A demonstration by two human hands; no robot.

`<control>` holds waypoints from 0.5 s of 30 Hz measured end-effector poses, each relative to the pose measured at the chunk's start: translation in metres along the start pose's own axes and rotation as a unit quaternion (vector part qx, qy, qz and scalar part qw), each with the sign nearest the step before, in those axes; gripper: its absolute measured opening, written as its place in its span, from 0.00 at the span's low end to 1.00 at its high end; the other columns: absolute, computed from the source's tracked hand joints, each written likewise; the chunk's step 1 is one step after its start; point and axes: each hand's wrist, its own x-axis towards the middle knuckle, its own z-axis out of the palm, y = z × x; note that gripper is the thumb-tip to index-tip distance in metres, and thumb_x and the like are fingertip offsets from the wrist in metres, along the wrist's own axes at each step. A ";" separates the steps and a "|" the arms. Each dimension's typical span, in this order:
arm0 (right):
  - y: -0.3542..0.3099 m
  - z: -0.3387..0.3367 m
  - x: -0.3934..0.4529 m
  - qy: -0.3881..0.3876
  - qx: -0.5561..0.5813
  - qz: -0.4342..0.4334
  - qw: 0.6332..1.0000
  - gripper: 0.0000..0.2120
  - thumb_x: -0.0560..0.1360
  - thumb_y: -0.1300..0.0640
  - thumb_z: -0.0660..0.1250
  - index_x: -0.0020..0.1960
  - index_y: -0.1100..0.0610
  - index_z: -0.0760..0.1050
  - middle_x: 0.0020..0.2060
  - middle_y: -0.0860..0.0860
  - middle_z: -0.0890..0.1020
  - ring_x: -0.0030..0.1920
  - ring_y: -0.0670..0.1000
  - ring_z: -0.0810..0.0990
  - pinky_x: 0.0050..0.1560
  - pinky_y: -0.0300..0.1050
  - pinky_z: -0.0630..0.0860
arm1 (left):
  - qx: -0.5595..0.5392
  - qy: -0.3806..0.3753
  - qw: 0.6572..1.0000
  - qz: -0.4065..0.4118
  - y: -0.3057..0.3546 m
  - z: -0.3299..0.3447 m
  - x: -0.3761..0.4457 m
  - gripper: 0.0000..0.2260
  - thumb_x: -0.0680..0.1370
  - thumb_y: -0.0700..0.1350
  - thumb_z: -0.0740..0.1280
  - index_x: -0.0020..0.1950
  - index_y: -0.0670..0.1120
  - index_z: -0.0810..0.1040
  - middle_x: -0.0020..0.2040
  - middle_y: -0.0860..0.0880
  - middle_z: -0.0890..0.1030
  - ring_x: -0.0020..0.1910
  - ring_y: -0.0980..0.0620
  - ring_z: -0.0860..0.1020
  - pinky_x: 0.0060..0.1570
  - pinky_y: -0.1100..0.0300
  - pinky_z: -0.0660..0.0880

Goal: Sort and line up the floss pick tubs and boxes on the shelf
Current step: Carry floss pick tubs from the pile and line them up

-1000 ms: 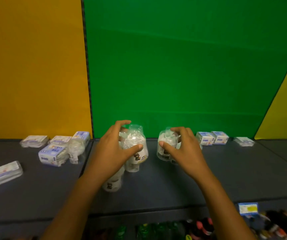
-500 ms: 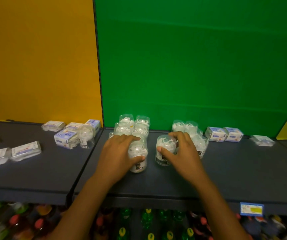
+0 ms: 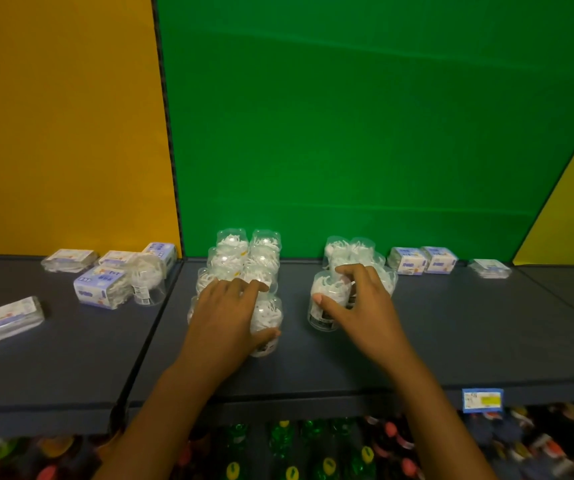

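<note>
Floss pick tubs (image 3: 244, 261) stand in two clusters at frame centre on the shelf (image 3: 451, 341). Left hand (image 3: 224, 317) grips the nearest left-cluster tub (image 3: 267, 318); right hand (image 3: 358, 303) grips a front right-cluster tub (image 3: 322, 313). Boxes (image 3: 422, 260) sit right.

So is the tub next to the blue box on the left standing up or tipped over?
Tipped over. The tub lies on its side against the blue box.
</note>
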 end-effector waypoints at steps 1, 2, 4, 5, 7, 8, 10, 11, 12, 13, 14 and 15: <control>0.001 -0.002 0.000 0.003 0.001 0.002 1.000 0.26 0.72 0.43 0.72 0.64 0.51 0.69 0.59 0.47 0.71 0.58 0.48 0.72 0.56 0.45 0.73 | -0.007 -0.002 1.000 0.005 0.002 -0.003 0.001 0.30 0.69 0.68 0.66 0.66 0.55 0.69 0.61 0.51 0.75 0.60 0.48 0.72 0.59 0.53 0.66; 0.001 -0.004 0.001 0.007 0.002 0.005 1.000 0.26 0.71 0.44 0.72 0.64 0.51 0.69 0.59 0.47 0.71 0.58 0.49 0.73 0.57 0.46 0.73 | -0.016 0.001 1.000 0.011 0.003 -0.005 0.003 0.29 0.70 0.69 0.65 0.66 0.54 0.70 0.60 0.51 0.75 0.59 0.48 0.72 0.58 0.53 0.67; 0.004 -0.009 0.002 0.012 0.004 0.009 1.000 0.25 0.72 0.44 0.72 0.64 0.51 0.69 0.59 0.47 0.71 0.58 0.49 0.72 0.58 0.48 0.74 | -0.022 0.009 0.999 0.021 0.007 -0.009 0.010 0.28 0.72 0.67 0.64 0.65 0.53 0.71 0.59 0.50 0.76 0.58 0.48 0.73 0.57 0.54 0.68; 0.006 -0.012 0.002 0.012 0.006 0.010 1.000 0.25 0.72 0.44 0.72 0.64 0.50 0.69 0.59 0.47 0.71 0.58 0.49 0.72 0.58 0.48 0.74 | -0.017 0.016 0.999 0.026 0.011 -0.011 0.015 0.27 0.72 0.66 0.64 0.65 0.52 0.72 0.59 0.49 0.76 0.57 0.48 0.73 0.57 0.53 0.69; 0.011 -0.018 0.002 0.010 0.008 0.012 1.000 0.25 0.72 0.45 0.72 0.64 0.50 0.69 0.60 0.47 0.70 0.59 0.49 0.72 0.59 0.48 0.74 | 0.004 0.028 0.999 0.035 0.020 -0.013 0.025 0.26 0.73 0.65 0.64 0.64 0.51 0.72 0.59 0.48 0.77 0.57 0.47 0.74 0.56 0.53 0.69; 0.015 -0.021 0.002 0.008 0.006 0.014 1.000 0.25 0.72 0.45 0.72 0.64 0.50 0.69 0.61 0.48 0.69 0.60 0.49 0.72 0.59 0.47 0.73 | 0.014 0.031 0.999 0.037 0.025 -0.012 0.029 0.25 0.73 0.64 0.64 0.65 0.51 0.72 0.59 0.48 0.77 0.57 0.47 0.74 0.57 0.53 0.69; 0.023 -0.027 0.002 0.003 0.001 0.022 1.000 0.24 0.72 0.46 0.73 0.64 0.50 0.69 0.61 0.49 0.68 0.60 0.50 0.72 0.57 0.43 0.71 | 0.029 0.029 0.998 0.040 0.035 -0.009 0.036 0.24 0.74 0.63 0.64 0.65 0.51 0.71 0.60 0.48 0.76 0.58 0.47 0.73 0.58 0.53 0.69; 0.027 -0.030 0.002 0.000 -0.001 0.025 1.000 0.24 0.72 0.46 0.73 0.64 0.50 0.69 0.61 0.49 0.68 0.59 0.50 0.72 0.56 0.42 0.70 | 0.033 0.024 0.998 0.041 0.040 -0.006 0.038 0.24 0.75 0.63 0.63 0.66 0.51 0.71 0.61 0.48 0.75 0.59 0.47 0.73 0.58 0.54 0.68; 0.032 -0.033 0.002 -0.002 -0.004 0.027 1.000 0.24 0.71 0.46 0.73 0.63 0.51 0.70 0.60 0.49 0.69 0.59 0.51 0.73 0.55 0.42 0.70 | 0.035 0.018 0.998 0.040 0.045 -0.004 0.040 0.24 0.75 0.63 0.63 0.67 0.52 0.70 0.62 0.48 0.75 0.59 0.47 0.72 0.59 0.54 0.68; 0.037 -0.035 0.003 -0.005 -0.008 0.028 1.000 0.24 0.71 0.46 0.73 0.63 0.51 0.70 0.60 0.50 0.69 0.59 0.51 0.73 0.55 0.43 0.71 | 0.033 0.013 0.999 0.038 0.049 -0.002 0.042 0.24 0.76 0.62 0.62 0.67 0.52 0.70 0.62 0.49 0.74 0.60 0.47 0.72 0.59 0.54 0.68; 0.041 -0.036 0.003 -0.009 -0.012 0.030 0.999 0.25 0.71 0.46 0.73 0.63 0.51 0.70 0.60 0.50 0.69 0.58 0.51 0.73 0.56 0.45 0.72 | 0.030 0.009 0.999 0.036 0.054 0.000 0.043 0.23 0.76 0.61 0.62 0.67 0.52 0.69 0.63 0.49 0.74 0.60 0.48 0.72 0.59 0.54 0.68; 0.045 -0.037 0.004 -0.015 -0.013 0.030 0.999 0.25 0.71 0.46 0.73 0.63 0.51 0.70 0.60 0.50 0.69 0.58 0.51 0.73 0.57 0.46 0.73 | 0.026 0.008 0.999 0.033 0.058 0.002 0.044 0.22 0.76 0.61 0.62 0.67 0.52 0.69 0.63 0.49 0.73 0.61 0.48 0.71 0.59 0.55 0.68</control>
